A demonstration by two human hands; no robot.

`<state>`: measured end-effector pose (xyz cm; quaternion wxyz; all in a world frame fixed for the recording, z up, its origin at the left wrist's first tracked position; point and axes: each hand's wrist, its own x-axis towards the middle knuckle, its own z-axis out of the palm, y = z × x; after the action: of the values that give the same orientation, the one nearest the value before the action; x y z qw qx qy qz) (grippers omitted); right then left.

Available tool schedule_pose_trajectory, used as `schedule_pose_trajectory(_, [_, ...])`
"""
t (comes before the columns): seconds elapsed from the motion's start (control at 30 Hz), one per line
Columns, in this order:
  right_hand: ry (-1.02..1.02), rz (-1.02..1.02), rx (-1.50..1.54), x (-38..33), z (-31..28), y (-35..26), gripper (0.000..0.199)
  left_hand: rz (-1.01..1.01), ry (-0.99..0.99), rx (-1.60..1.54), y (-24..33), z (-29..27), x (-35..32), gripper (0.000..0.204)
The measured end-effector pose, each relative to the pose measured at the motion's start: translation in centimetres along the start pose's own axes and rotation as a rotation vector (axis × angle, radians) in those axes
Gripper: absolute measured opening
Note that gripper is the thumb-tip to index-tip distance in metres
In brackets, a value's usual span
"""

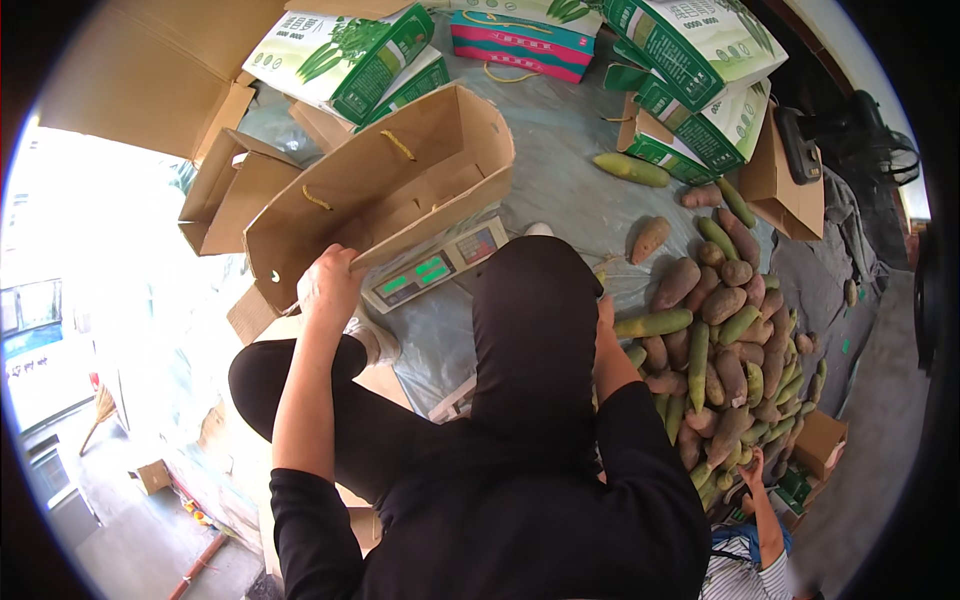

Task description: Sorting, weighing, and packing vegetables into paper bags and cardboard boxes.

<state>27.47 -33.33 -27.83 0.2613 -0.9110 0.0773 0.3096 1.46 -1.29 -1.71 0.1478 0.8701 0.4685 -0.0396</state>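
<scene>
A grey-green sheet (548, 130) covers the floor beneath the work. On its right side lies a pile of brown tubers (675, 283) and green cucumbers (698, 365), loosely mixed. The box (400, 215) is located forward and left of the right knee (535, 310), directly behind the scale (435, 268). It is long, narrow and open at the top, made of plain brown cardboard with bare inner walls. Its length runs obliquely, the left end nearer the body. The upper edge is uneven at the right end; the left end wall has a small cut-out. Two yellow cord handles (399, 145) are fitted along the far wall. The scale's lit green display and keypad project from below the near wall; contact underneath is not visible. The left hand (328, 288) grips the near rim toward its left end, fingers closed over the cardboard. The right hand (606, 318) is partly hidden beside the right knee, near the pile; its grip cannot be determined.
</scene>
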Motion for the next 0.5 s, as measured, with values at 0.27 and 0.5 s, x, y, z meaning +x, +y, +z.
schedule_pose_trajectory(0.27, [-0.08, -0.605, 0.326, -0.5, -7.1, -8.9, 0.061, 0.028, -0.03, 0.048, -0.1, 0.1, -0.1, 0.022])
schedule_pose_trajectory(0.5, [-0.142, -1.192, 0.564, -11.6, -15.5, -26.8, 0.062, 0.056, -0.023, 0.052, 0.6, 0.2, 0.1, 0.022])
